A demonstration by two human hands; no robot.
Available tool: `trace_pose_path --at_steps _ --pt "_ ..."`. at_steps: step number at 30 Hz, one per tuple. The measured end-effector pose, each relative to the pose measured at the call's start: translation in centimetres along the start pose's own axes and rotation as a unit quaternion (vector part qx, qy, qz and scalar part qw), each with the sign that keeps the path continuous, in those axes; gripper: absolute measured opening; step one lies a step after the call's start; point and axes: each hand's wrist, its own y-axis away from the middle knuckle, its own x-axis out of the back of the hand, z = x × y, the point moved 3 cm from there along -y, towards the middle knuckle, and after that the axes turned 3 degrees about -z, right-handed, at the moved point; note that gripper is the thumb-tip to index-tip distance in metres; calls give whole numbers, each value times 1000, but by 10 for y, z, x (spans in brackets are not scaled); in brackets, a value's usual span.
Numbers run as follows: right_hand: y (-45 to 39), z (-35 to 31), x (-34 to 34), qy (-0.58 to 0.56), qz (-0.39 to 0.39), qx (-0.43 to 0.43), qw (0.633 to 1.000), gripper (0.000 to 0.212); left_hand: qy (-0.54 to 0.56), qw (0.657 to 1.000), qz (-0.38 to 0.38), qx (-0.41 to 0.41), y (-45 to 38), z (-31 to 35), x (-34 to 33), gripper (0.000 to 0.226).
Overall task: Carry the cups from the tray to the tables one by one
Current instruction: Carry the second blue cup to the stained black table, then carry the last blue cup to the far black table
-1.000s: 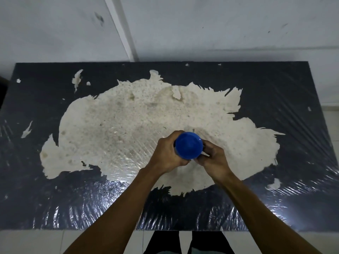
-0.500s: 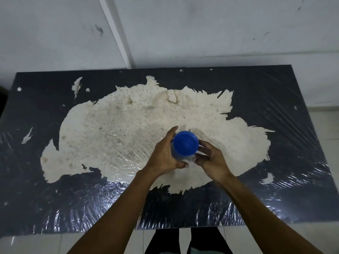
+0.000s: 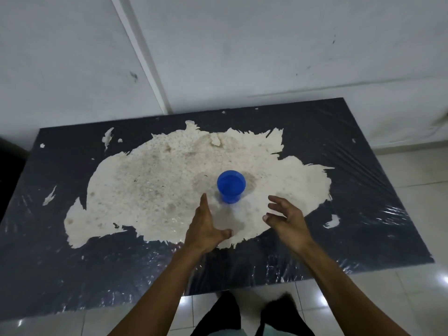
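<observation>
Both hands [image 3: 244, 221] open, off cup [image 3: 231, 186]

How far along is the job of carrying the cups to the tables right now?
Done: one blue cup stands upright on the worn pale patch of the dark table, and nothing touches it. In hand: nothing; the left hand and right hand are both open, just short of the cup. Left: the tray and any other cups are out of view, so I cannot tell how many remain.
</observation>
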Motion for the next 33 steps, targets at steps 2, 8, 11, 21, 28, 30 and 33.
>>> trace_pose_path --at_steps 2,8,11,21,28,30,33 --pt "15 4 16 1 7 11 1000 51 -12 1000 4 14 12 9 -10 124" --pt "62 21 88 -8 29 60 998 55 -16 1000 -12 -23 41 66 -57 108" --pt "96 33 143 1 62 81 995 56 -13 998 -37 -41 63 113 -100 107" --pt "200 79 331 -16 227 85 970 61 -67 968 -118 -211 115 284 -271 97" --pt "239 106 442 -43 343 78 935 62 -68 932 -192 -300 137 392 -382 88" --pt "245 113 474 -52 373 75 923 62 -78 919 -206 -326 136 425 -413 86" --pt "248 121 525 -55 415 66 906 62 -102 898 -226 -364 128 473 -458 87"
